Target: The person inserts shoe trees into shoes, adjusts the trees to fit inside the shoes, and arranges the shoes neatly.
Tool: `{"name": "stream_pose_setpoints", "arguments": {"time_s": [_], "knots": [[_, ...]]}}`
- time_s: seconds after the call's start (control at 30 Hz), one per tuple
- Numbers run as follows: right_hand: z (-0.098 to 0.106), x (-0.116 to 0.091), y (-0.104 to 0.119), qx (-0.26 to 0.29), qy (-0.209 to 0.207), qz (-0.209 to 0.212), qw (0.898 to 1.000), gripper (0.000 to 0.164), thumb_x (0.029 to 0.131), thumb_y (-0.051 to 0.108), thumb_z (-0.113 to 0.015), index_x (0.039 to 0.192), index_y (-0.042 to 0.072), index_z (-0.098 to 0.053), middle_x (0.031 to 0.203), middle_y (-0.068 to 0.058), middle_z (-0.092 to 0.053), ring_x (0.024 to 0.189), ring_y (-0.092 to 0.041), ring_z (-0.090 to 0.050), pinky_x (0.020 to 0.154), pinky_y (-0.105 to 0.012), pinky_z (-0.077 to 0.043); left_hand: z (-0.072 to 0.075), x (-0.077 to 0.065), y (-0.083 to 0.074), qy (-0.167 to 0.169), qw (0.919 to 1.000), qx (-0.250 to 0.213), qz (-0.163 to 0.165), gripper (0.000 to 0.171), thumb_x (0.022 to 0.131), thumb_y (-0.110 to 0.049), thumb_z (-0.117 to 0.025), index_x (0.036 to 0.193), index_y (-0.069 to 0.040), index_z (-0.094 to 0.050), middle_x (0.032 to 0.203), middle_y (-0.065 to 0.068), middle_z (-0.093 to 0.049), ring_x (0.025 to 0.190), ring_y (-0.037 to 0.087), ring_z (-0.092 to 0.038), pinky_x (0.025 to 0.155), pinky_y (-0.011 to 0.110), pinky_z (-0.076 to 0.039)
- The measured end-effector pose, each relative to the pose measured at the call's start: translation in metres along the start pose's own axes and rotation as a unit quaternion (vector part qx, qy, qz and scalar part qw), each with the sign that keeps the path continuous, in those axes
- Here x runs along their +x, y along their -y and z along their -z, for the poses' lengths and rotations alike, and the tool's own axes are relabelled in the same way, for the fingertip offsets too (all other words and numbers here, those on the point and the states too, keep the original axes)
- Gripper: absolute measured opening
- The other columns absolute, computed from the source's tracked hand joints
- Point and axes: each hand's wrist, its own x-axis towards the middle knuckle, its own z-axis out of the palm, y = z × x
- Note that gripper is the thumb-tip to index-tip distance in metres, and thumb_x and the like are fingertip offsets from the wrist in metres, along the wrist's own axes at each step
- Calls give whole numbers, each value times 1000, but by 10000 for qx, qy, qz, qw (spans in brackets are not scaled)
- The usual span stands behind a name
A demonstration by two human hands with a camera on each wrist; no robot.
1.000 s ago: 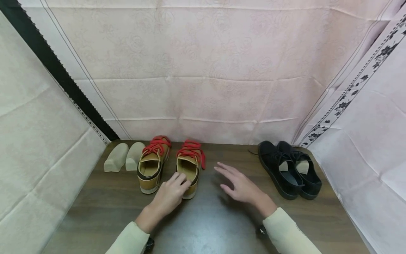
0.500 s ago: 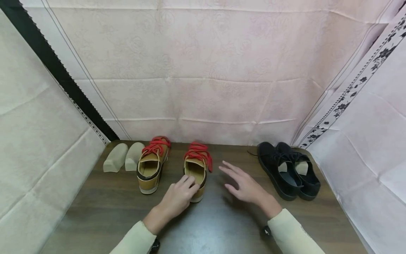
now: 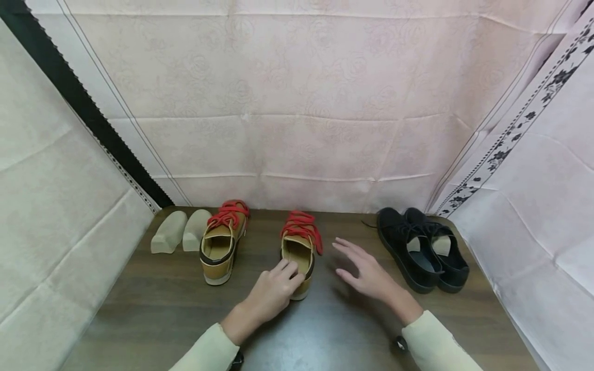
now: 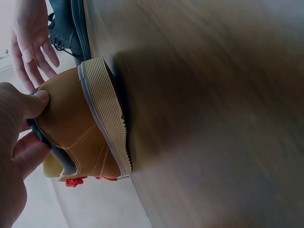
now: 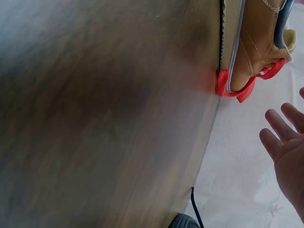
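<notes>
The tan shoe with red laces [image 3: 299, 238] stands in the middle of the wooden surface, heel towards me. My left hand [image 3: 273, 292] pinches its heel collar; in the left wrist view the thumb [image 4: 37, 103] lies on the outside of the brown heel and the other fingers reach over the dark rim. To the right of this shoe, apart from it, my right hand [image 3: 366, 273] hovers with fingers spread and holds nothing. The matching tan shoe [image 3: 216, 269] stands to the left, also toe towards the back.
Two pale shoe-shaped inserts [image 3: 169, 231] lie at the far left, beside the matching shoe. A pair of black shoes [image 3: 408, 257] stands at the right, pale pieces inside them. White patterned cloth [image 3: 297, 103] hangs behind the wooden surface [image 3: 162, 309] and along both sides.
My left hand has moved the tan shoe to the right and slightly towards me, widening the gap to its mate. My right hand has shifted right as well, still with nothing in it.
</notes>
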Motion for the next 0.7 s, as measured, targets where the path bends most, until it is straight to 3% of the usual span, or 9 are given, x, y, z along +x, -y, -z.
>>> {"name": "stream_pose_setpoints", "arguments": {"time_s": [0.4, 0.7], "knots": [[7, -4, -4, -8, -399, 40, 9992, 60, 95, 27, -76, 149, 19, -53, 153, -6, -52, 139, -29, -54, 109, -53, -48, -5, 9, -10, -226, 9995, 115, -184, 25, 80, 4, -68, 95, -15, -73, 93, 0, -60, 84, 17, -58, 40, 27, -43], [11, -6, -7, 53, -394, -88, 9992, 57, 95, 29, -76, 147, 18, -55, 151, -6, -53, 138, -29, -54, 108, -54, -49, -9, 14, -18, 17, 9997, 53, -222, 24, 87, 1, -59, 97, -16, -72, 96, 0, -61, 87, 18, -58, 42, 28, -47]]}}
